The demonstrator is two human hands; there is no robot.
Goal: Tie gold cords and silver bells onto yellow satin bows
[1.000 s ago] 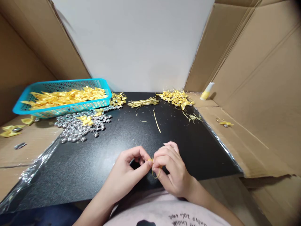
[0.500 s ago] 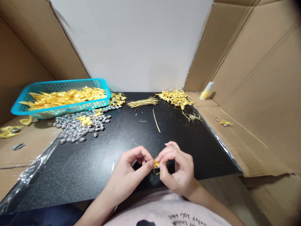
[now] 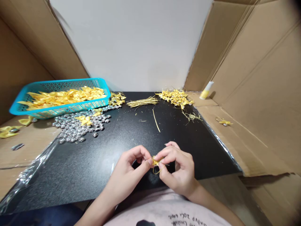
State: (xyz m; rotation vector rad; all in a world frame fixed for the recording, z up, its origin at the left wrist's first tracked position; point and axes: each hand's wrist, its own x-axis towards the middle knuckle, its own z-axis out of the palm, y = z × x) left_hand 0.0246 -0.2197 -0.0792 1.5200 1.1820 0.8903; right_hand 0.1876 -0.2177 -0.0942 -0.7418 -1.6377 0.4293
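Bow (image 3: 155,163) of yellow ribbon, low over black tabletop (image 3: 131,135)

Pinching its left side in the left hand (image 3: 124,175) between thumb and forefinger, gripping its right side with fingertips of the right hand (image 3: 181,175). Letting a thin golden strand (image 3: 155,173) loop beneath. Holding everything near the pink shirt (image 3: 150,210), well apart from silver beads (image 3: 70,130) and blue basket (image 3: 70,108).

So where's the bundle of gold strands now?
In the head view, the bundle lies centrally near the black table's far edge, left of the large yellow ribbon pile.
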